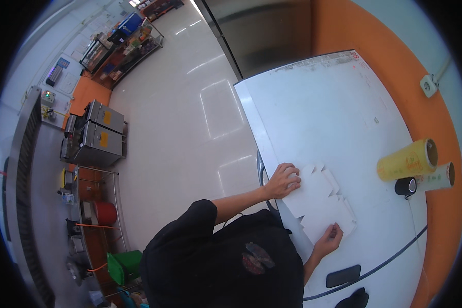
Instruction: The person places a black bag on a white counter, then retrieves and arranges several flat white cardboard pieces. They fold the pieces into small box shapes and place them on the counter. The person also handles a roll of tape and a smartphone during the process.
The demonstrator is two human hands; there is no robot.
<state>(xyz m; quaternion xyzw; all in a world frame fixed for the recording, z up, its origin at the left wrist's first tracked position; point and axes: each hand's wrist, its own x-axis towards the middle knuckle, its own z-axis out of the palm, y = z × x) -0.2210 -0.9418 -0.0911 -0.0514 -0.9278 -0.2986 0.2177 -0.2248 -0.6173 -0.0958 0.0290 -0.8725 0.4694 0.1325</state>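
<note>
A flat white card piece (pixel 321 197) with notched, zigzag edges and several pointed flaps lies on the white worktop (pixel 318 113). It looks like an unfolded carton, though its exact kind is unclear. At its upper left edge my left hand (pixel 283 181) is closed, fingers curled over the card. My right hand (pixel 329 239) pinches at the card's lower right part, thumb and fingers together.
Yellow film roll (pixel 408 160), pale roll (pixel 439 177) and black tape roll (pixel 405 187) lie at the right edge. A phone (pixel 343 276) and dark cable (pixel 390 261) are near. Steel fryers (pixel 102 136) and a green bin (pixel 123 267) stand left.
</note>
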